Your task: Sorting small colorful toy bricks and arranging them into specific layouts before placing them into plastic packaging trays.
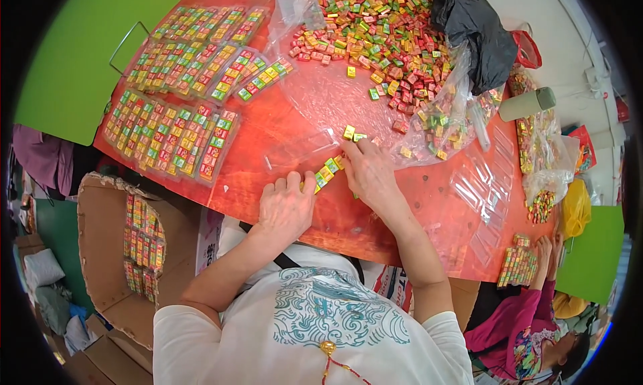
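- A person's left hand point(284, 207) rests on the red table point(268, 150), fingers curled together over the near end of a short row of small wrapped candies point(326, 172); whether they pinch a piece cannot be told.
- The right hand point(368, 174) lies just beside it, fingers spread flat, fingertips touching the far end of the row and two loose pieces beyond.
- The row lies on the table between the two hands, at the mouth of a clear plastic sleeve point(298, 150).
- Judged from this, the row goes in best if kept straight and tight, pressed from both ends, the sleeve's mouth held flat.
- A big heap of loose candies point(382, 37) spills from a clear bag at the table's far side, near a black bag point(469, 30).
- Filled packs point(174, 127) lie in rows at the left; more stand in a cardboard box point(107, 251) beside the table.
- Empty sleeves point(482, 191) lie at the right, near a pale green bottle point(528, 104).
- Another person's hands point(546, 251) hold a stack at the right edge.
- The floor around shows green.
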A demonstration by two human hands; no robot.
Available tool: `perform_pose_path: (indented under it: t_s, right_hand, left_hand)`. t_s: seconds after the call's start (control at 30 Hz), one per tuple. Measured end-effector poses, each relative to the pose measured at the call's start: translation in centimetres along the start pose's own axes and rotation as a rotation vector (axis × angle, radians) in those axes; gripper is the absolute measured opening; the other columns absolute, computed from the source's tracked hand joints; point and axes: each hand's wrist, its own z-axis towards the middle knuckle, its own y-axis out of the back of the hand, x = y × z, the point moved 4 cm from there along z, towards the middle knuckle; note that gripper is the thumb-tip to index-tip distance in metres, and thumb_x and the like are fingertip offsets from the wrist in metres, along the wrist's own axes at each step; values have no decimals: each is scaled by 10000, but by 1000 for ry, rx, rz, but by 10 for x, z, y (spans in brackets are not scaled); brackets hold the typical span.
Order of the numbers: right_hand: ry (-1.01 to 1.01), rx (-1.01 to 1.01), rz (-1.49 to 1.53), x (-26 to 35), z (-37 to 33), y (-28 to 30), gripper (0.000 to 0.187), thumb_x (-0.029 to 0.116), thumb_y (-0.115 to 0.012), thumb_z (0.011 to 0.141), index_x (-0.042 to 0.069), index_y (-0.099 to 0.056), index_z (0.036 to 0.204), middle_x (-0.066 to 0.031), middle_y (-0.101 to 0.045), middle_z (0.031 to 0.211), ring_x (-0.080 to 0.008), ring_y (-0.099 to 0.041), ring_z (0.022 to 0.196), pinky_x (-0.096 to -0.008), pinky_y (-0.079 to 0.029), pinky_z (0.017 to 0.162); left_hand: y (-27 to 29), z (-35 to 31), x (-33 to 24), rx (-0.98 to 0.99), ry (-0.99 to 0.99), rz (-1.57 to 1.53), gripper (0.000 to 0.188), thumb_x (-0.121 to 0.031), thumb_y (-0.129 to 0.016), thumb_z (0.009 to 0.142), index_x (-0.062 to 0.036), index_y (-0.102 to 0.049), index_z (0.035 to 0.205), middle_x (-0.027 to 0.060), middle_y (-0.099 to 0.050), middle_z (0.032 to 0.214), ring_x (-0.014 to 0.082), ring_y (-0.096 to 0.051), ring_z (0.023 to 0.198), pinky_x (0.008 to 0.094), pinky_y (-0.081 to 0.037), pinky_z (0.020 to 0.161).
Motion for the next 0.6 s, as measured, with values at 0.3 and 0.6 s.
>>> perform_pose_path:
  t_s: [0.3,0.6]
  right_hand:
    - [67,142,255,-5,2,11,348,69,-655,879,54,-609,1224,-160,-592,973,-369,-620,917,-464,-500,777]
    - [127,118,180,-7,-6,5,328,88,-703,856,68,-631,1176,-141,-594,945,-349,-624,889,-453,-498,782]
  left_hand:
    - [0,7,-1,-21,-12,21,398,-258,-684,882,-43,-588,1203,111,-574,885,254,-653,724,397,-503,598]
    - [-4,5,2,-5,-50,24,358,-235,-679,900,-43,-580,1185,106,-566,875,259,-649,736,404,-505,605]
